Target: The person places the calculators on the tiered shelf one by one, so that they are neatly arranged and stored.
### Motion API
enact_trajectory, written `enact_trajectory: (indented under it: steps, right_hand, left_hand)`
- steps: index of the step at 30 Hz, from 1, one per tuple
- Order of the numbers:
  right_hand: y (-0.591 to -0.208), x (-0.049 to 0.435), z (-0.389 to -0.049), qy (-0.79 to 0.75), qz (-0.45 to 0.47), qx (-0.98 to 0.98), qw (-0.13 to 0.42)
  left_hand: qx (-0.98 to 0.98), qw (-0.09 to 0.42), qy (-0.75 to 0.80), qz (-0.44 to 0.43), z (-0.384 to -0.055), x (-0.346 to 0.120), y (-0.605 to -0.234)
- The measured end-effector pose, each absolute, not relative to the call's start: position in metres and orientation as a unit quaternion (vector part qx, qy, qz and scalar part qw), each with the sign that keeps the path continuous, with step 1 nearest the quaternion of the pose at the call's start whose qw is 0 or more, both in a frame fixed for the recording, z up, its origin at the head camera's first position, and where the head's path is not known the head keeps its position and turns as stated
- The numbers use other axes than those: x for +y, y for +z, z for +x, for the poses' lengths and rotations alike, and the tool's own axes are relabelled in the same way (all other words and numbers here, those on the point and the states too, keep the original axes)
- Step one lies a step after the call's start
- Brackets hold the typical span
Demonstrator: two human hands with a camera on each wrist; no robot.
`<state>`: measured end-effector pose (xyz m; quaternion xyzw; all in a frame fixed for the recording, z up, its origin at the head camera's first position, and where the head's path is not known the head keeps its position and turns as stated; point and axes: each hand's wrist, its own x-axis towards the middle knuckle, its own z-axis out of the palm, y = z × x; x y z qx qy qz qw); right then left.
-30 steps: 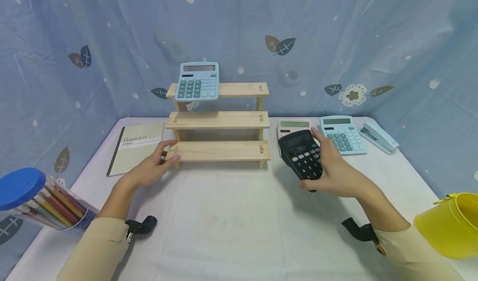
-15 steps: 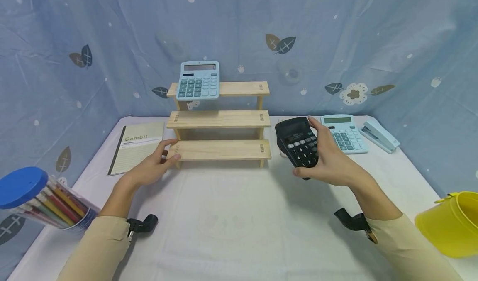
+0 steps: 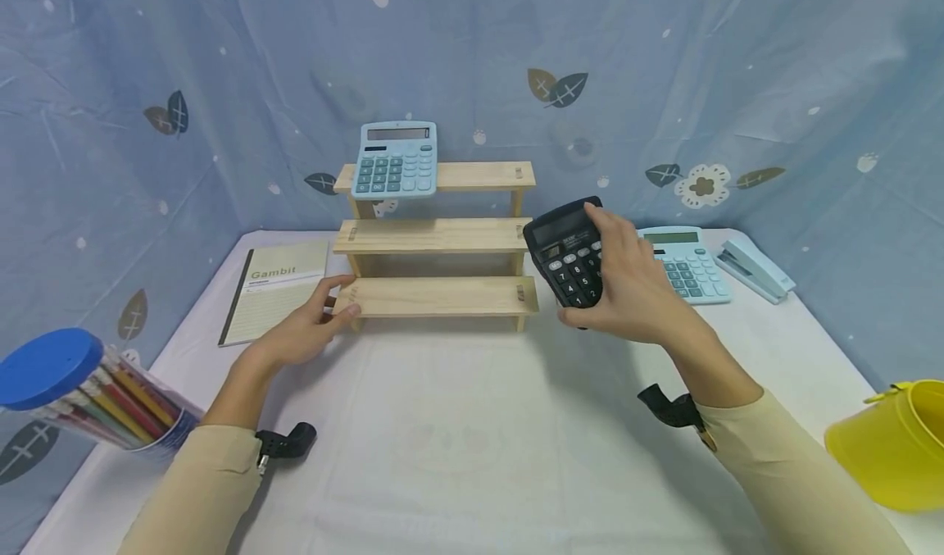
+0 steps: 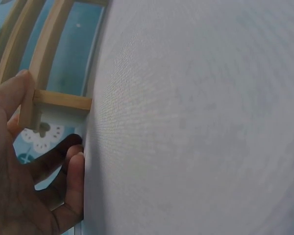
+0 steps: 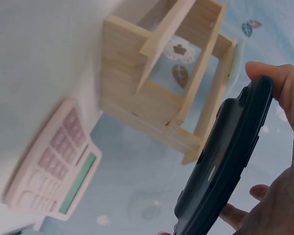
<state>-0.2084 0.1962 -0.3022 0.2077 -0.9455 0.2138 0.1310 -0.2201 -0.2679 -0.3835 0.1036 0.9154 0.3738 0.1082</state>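
My right hand (image 3: 637, 288) grips a black calculator (image 3: 564, 252) by its sides, thumb at the lower edge and fingers at the upper one. It is held up off the table, tilted, overlapping the right end of the three-tier wooden shelf (image 3: 435, 297) in the head view. The right wrist view shows the calculator's dark back (image 5: 220, 161). My left hand (image 3: 302, 334) pinches the left end of the lowest tier between thumb and fingers; its other fingers curl beside the table in the left wrist view. A light blue calculator (image 3: 395, 161) leans on the top tier's left side.
A pink calculator (image 5: 59, 166), hidden in the head view, lies right of the shelf. Beyond it are another blue calculator (image 3: 689, 272) and a stapler (image 3: 755, 268). A notebook (image 3: 276, 288), a pencil jar (image 3: 121, 399) and a yellow bucket (image 3: 888, 448) stand around the sides.
My right hand has raised the black calculator and carried it leftward, toward the shelf's right end. The left hand has stayed at the lowest tier.
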Motion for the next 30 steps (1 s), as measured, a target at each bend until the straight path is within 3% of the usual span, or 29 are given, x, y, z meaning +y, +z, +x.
enact_trajectory:
  steps: [30]
  right_hand:
    - [-0.263, 0.141, -0.263, 0.209, 0.161, -0.955, 0.137]
  left_hand:
    - [0.912, 0.103, 0.381, 0.115, -0.22, -0.268, -0.383]
